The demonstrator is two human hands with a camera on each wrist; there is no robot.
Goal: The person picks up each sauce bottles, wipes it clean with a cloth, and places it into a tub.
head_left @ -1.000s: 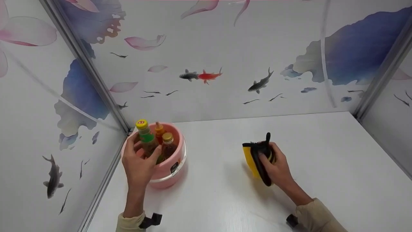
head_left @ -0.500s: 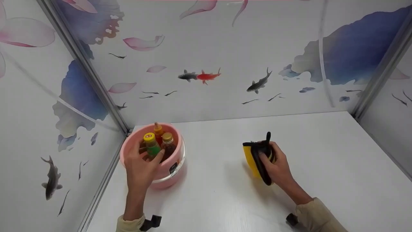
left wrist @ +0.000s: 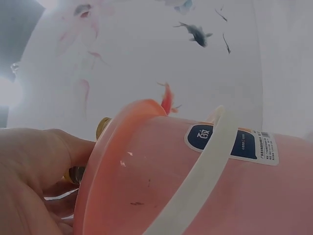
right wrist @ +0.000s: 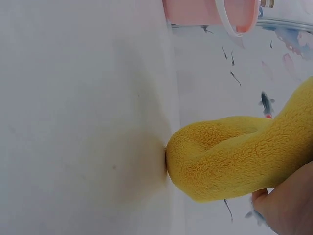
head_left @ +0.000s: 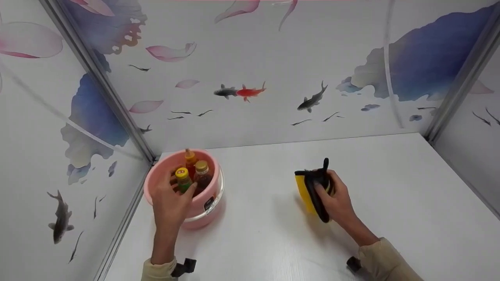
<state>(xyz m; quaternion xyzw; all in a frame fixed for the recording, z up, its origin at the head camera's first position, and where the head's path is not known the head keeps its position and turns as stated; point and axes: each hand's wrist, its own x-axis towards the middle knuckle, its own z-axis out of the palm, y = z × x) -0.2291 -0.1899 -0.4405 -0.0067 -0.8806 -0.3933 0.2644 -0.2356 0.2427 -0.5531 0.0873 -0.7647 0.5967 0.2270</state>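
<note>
In the head view my left hand [head_left: 170, 199] reaches over the near rim of a pink bucket [head_left: 213, 191]. Thumb and fingers stand around a yellow-capped bottle [head_left: 182, 175] with a green label, low inside it; its lower part is hidden. Beside that bottle are a gold-capped bottle [head_left: 202, 171] of dark liquid and an orange squeeze bottle [head_left: 190, 158] with a pointed nozzle. Toward the right, my right hand [head_left: 336, 199] grips a folded yellow fleece cloth [right wrist: 230, 156] with black trim and a black loop. The right wrist view shows its plush side near the white table.
The white table [head_left: 261, 218] meets printed wall panels [head_left: 265, 128] at the back and sides. A metal corner post [head_left: 113, 101] rises behind the bucket at left. The bucket's white handle [left wrist: 195, 181] hangs down its outside.
The yellow-capped bottle has sunk deeper into the bucket and stands straighter, while the left hand stays almost in place. The right hand and cloth have hardly moved.
</note>
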